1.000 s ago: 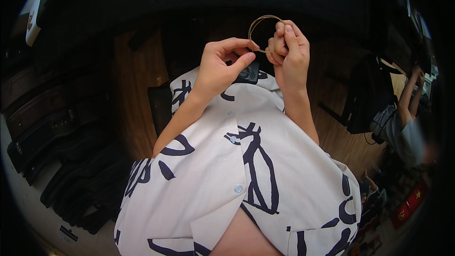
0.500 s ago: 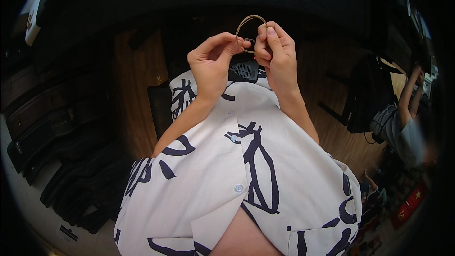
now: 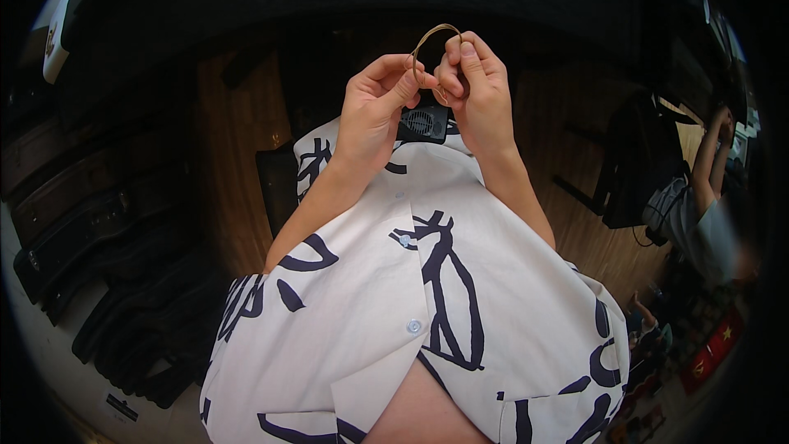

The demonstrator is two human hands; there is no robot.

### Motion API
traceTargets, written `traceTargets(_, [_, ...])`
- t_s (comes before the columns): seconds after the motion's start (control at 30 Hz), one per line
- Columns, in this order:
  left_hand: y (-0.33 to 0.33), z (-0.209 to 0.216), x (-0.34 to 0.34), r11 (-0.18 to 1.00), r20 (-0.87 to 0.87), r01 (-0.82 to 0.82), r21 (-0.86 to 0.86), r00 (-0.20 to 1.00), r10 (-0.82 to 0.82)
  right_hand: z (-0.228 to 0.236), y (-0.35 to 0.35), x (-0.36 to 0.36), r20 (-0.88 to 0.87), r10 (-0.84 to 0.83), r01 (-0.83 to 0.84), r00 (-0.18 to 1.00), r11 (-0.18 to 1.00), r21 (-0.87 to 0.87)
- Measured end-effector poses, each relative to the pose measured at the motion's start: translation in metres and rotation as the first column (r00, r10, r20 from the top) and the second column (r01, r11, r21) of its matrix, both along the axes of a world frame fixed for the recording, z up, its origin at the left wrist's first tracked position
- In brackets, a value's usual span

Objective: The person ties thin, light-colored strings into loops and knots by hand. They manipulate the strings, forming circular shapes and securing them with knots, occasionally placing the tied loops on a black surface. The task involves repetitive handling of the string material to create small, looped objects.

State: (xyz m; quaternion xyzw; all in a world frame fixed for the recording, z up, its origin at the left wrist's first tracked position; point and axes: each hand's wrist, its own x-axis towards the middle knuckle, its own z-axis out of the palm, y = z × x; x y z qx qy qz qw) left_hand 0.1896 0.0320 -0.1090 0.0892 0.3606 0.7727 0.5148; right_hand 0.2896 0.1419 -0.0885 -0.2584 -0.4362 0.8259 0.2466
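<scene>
Each grip is a tight thumb-and-forefinger pinch, the left hand [image 3: 374, 107] and right hand [image 3: 475, 90] nipping opposite ends of a thin tan cord loop [image 3: 434, 33] so it arches clear above the fingertips, raised over a small black device [image 3: 421, 123] and the white patterned shirt [image 3: 427, 296].

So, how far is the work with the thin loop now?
Both hands are raised together: left hand and right hand pinch the thin tan loop, which arches above the fingertips. It is gripped, but not stretched or put onto anything; that remains.
</scene>
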Motion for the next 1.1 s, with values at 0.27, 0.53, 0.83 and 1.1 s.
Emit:
traceTargets(0.27, [0.000, 0.009, -0.006, 0.991, -0.080, 0.055, 0.126, 0.996, -0.045, -0.002, -0.003, -0.002, 0.015, -0.095, 0.091, 0.995, 0.983, 0.161])
traceTargets(0.53, [0.003, 0.015, -0.001, 0.995, -0.230, 0.005, -0.100, 0.973, -0.028, 0.003, 0.003, 0.001, 0.033, -0.152, 0.134, 0.988, 0.937, 0.322])
traceTargets(0.83, [-0.002, 0.009, -0.011, 0.978, -0.014, 0.188, -0.093, 0.982, -0.190, 0.001, 0.015, 0.005, 0.022, -0.192, 0.167, 0.981, 0.900, 0.402])
traceTargets(1.1, [0.001, 0.013, -0.014, 0.965, -0.284, 0.189, -0.183, 0.929, -0.236, 0.001, 0.015, 0.008, -0.002, -0.124, 0.120, 0.992, 0.956, 0.268])
